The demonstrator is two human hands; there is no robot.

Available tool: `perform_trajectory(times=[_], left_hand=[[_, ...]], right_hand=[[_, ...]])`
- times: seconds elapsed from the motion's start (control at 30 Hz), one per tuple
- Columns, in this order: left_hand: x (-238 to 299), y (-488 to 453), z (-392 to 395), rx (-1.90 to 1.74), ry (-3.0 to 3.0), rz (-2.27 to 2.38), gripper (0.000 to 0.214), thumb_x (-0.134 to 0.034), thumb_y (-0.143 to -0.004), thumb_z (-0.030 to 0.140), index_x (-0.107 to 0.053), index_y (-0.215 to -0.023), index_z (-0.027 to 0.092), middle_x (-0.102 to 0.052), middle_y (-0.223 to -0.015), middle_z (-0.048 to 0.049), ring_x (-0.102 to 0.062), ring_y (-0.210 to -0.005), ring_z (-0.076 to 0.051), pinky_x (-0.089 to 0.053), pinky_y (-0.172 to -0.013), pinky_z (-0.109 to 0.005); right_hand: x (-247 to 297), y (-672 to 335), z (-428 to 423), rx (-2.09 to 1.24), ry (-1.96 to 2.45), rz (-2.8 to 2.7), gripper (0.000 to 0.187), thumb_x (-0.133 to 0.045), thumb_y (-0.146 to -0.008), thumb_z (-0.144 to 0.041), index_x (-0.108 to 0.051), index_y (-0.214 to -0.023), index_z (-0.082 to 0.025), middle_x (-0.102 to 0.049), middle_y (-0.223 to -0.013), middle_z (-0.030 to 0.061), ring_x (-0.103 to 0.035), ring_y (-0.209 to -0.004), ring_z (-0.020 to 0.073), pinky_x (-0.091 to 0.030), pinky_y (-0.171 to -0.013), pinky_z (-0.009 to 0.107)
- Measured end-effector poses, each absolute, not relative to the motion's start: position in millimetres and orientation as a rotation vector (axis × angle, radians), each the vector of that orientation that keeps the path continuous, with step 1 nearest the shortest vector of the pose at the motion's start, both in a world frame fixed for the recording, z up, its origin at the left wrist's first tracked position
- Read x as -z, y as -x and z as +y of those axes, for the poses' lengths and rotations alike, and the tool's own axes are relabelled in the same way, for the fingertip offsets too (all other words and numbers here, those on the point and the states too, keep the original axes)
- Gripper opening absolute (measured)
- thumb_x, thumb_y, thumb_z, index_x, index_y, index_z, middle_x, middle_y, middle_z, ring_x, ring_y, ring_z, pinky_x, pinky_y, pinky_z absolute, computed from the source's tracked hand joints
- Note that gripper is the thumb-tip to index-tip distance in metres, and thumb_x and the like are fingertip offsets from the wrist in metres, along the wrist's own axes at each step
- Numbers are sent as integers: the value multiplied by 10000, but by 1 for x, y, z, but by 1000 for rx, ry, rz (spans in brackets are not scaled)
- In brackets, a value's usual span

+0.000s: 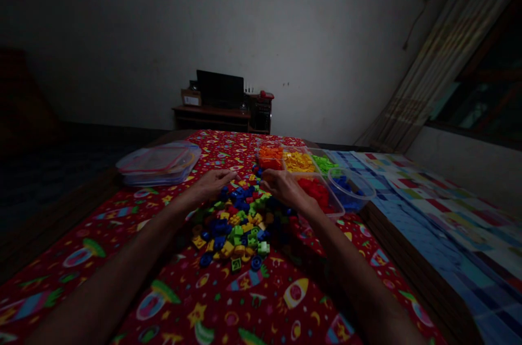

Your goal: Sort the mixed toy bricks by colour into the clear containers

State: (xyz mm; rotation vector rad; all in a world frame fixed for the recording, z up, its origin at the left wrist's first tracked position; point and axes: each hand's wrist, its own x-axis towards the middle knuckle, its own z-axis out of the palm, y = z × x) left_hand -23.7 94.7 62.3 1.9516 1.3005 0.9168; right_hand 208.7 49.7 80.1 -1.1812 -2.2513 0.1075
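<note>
A heap of mixed toy building blocks [240,220] in blue, yellow, green and red lies on the red patterned cloth [228,312]. At the heap's far left edge is my left hand [214,183], with its fingers stretched out toward the right. No block shows in it. My right hand [281,184] hovers over the far right side of the heap, near the tub of red blocks [314,193]. Its fingers are curled inward and pointing down. Whatever they hold, if anything, is hidden by the hand and the dim light.
Tubs of orange blocks [271,156], yellow blocks [299,161] and green blocks [325,164] stand at the back right. Beside them is a round tub of blue blocks [351,190]. Stacked clear lids [159,163] lie on the left. A wooden edge [408,258] borders the cloth.
</note>
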Motion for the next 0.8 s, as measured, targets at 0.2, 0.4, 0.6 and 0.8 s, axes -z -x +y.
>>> perform_trajectory(times=[0.2,0.4,0.6,0.8], left_hand=[[-57,33,105,-897,-1980,1422,665,-499,-580,769,-712,-804,179,-734,-853,-50,-645,-875,-278,-505,-736,-310],[-46,40,111,-852,-2152,1458,694,-404,-681,746,-705,-929,172,-723,-993,-84,-644,-956,-282,-513,-807,-322],[-31,48,117,-671,-2312,1538,723,-376,-741,669,-616,-1178,146,-622,-1243,-146,-561,-1153,-307,-410,-1012,-383],[-22,62,117,-717,-2283,1566,757,-311,-801,656,-536,-1273,109,-550,-1334,-161,-490,-1245,-314,-368,-1056,-424]], right_hand=[[-101,-261,109,108,1715,-2016,205,-527,-889,-238,-689,-934,-120,-699,-893,111,-609,-772,163,-408,-687,238],[-114,-288,120,250,1859,-1866,388,-491,-918,-338,-610,-1201,-100,-670,-1103,174,-613,-1023,248,-437,-826,303],[-87,-238,56,39,1388,-2221,284,-444,-944,-277,-662,-1079,-153,-712,-867,91,-651,-801,163,-458,-734,255],[-48,-162,-34,294,491,-2714,433,-477,-909,-465,-526,-1263,-219,-476,-1369,138,-410,-1283,260,-366,-1022,428]])
